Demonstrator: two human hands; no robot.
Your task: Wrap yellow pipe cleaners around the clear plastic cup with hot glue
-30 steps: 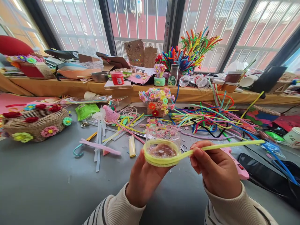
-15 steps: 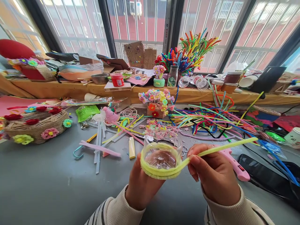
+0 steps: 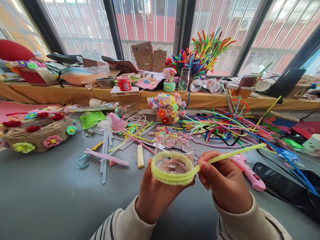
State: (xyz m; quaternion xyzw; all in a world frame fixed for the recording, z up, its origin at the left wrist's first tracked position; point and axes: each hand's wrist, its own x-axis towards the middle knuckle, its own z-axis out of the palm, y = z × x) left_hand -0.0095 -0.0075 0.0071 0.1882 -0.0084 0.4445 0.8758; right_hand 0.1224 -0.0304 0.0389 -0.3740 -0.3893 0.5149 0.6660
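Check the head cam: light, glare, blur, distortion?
Head view: bright windows behind the scene; head view: the table darkens between the sleeves; head view: small glints on the clear cup; head view: lettering on the middle post too soft to read; head view: outer frames splay outward toward the top, likely wide-angle stretch.

At the lower centre of the frame, the fuzzy pipe cleaner [image 3: 237,154] is pale lemon yellow, around a colourless, see-through plastic cup [image 3: 172,166]. The sleeves [image 3: 135,216] at the bottom edge are cream, banded with thin black stripes. The tabletop [image 3: 62,193] is plain grey. At lower right, the glue gun [image 3: 250,175] is candy pink with a red switch. At the left edge, the woven basket [image 3: 38,135] is tan, dotted with crimson, pink, yellow and mint flowers. At upper left, the balloon [image 3: 16,50] is red; right of top centre, the pipe-cleaner bundle [image 3: 208,55] mixes orange, yellow, green, blue and red.
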